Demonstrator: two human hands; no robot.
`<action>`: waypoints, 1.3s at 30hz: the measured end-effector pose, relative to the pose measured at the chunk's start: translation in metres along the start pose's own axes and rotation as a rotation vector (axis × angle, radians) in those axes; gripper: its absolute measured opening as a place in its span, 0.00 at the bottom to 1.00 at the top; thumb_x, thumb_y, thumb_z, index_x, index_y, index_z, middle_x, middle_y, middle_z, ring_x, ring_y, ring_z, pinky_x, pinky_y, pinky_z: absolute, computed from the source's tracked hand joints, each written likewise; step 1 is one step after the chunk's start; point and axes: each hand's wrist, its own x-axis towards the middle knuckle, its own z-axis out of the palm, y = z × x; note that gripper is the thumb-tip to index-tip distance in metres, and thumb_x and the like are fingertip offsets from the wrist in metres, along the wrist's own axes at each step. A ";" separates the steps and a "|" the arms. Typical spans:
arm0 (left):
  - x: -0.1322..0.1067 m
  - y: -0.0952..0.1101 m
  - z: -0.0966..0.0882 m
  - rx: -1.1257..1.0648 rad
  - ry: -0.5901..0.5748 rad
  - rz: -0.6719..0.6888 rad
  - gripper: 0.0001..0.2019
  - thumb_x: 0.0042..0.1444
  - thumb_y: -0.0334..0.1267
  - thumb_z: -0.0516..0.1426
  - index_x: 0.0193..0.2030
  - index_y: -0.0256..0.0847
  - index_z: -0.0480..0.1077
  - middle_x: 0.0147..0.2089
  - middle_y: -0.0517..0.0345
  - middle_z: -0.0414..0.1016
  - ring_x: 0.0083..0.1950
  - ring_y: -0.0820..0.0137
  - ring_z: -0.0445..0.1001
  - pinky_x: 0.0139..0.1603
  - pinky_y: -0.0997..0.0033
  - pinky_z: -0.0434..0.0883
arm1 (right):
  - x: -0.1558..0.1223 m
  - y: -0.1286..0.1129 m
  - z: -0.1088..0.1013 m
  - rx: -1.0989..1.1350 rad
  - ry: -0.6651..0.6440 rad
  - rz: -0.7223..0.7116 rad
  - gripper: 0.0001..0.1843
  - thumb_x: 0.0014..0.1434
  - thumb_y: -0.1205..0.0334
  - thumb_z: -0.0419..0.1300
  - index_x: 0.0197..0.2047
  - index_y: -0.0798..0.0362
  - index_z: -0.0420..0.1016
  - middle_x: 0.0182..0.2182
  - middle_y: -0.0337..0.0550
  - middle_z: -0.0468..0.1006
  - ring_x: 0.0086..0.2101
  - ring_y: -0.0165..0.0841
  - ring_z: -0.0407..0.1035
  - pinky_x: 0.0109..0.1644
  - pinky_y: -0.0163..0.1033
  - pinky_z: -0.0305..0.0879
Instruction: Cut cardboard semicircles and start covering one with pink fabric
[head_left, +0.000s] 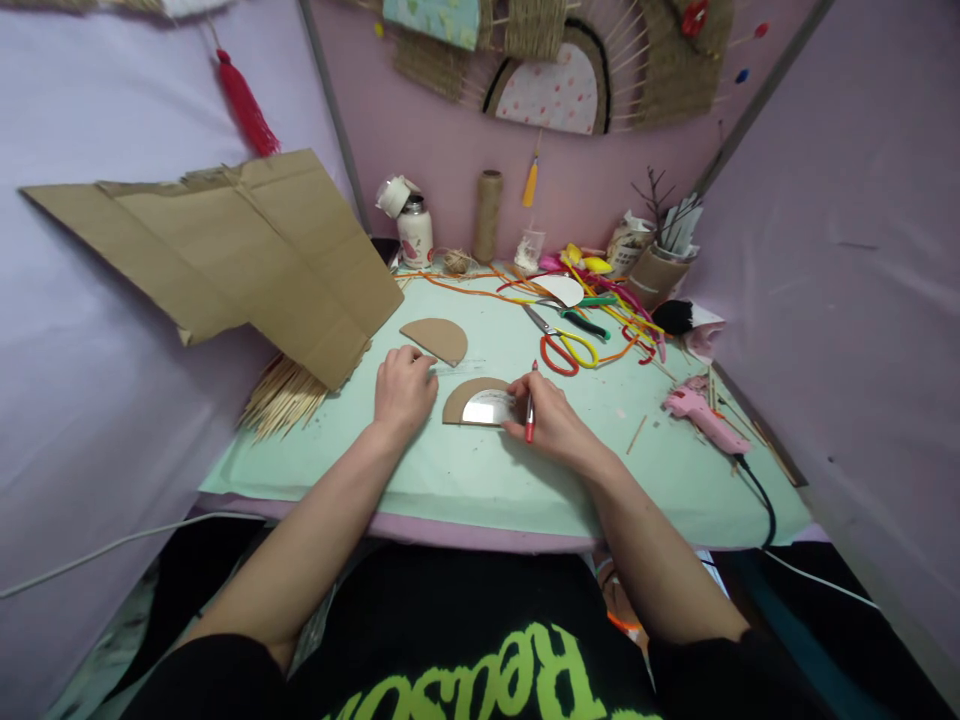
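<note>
My right hand point(546, 412) holds a red pen point(530, 425) upright between its fingers. The same hand's fingertips touch the right end of a small shiny half-round piece, which looks like a clear protractor point(486, 407). That piece lies on a brown cardboard half-circle point(453, 407), flat edge toward me. My left hand point(405, 390) rests on the table to the left, fingers loosely bent and holding nothing I can see. Just beyond it lies a second cardboard half-circle point(439, 338). Faint ruler-like markings point(459, 368) show on the tabletop between the two half-circles.
Scissors point(562, 340) lie beyond my right hand, near a green-handled tool point(585, 323) and colourful pipe cleaners. A pink glue gun point(705, 418) with a cord is at right. A large cardboard sheet point(262, 260) leans at left over thin sticks point(289, 398). A bottle point(415, 232) stands behind.
</note>
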 end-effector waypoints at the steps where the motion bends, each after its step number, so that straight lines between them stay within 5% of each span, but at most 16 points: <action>1: -0.001 0.000 -0.001 -0.048 0.012 0.018 0.12 0.55 0.30 0.56 0.44 0.42 0.77 0.44 0.48 0.73 0.50 0.55 0.68 0.51 0.53 0.68 | 0.001 -0.002 0.001 -0.012 -0.018 -0.007 0.17 0.48 0.62 0.61 0.38 0.48 0.56 0.41 0.45 0.72 0.42 0.41 0.65 0.48 0.48 0.61; 5: -0.002 0.002 -0.004 -0.305 -0.017 0.211 0.12 0.58 0.38 0.57 0.48 0.41 0.75 0.49 0.49 0.74 0.53 0.58 0.69 0.56 0.54 0.67 | 0.003 -0.007 0.003 -0.045 -0.054 -0.011 0.18 0.47 0.63 0.61 0.38 0.48 0.56 0.40 0.45 0.72 0.41 0.41 0.65 0.48 0.48 0.59; 11: -0.003 0.005 -0.004 -0.430 -0.297 0.442 0.30 0.52 0.55 0.63 0.57 0.40 0.71 0.60 0.45 0.70 0.61 0.55 0.65 0.62 0.51 0.63 | 0.003 -0.003 0.006 -0.040 -0.044 -0.008 0.17 0.48 0.62 0.60 0.38 0.48 0.56 0.39 0.44 0.73 0.39 0.39 0.65 0.45 0.45 0.60; 17: -0.002 0.006 -0.006 -0.379 -0.420 0.479 0.33 0.50 0.55 0.64 0.60 0.40 0.68 0.60 0.45 0.70 0.60 0.54 0.66 0.61 0.52 0.62 | 0.004 -0.002 0.007 -0.030 -0.031 -0.003 0.17 0.49 0.61 0.61 0.38 0.48 0.56 0.38 0.43 0.72 0.38 0.38 0.65 0.44 0.44 0.60; 39: -0.002 0.005 -0.004 -0.368 -0.409 0.461 0.26 0.53 0.50 0.63 0.57 0.42 0.71 0.59 0.47 0.72 0.60 0.56 0.68 0.62 0.53 0.62 | 0.002 0.000 0.003 0.057 -0.041 0.010 0.17 0.50 0.62 0.62 0.39 0.48 0.58 0.42 0.43 0.74 0.38 0.37 0.67 0.43 0.42 0.62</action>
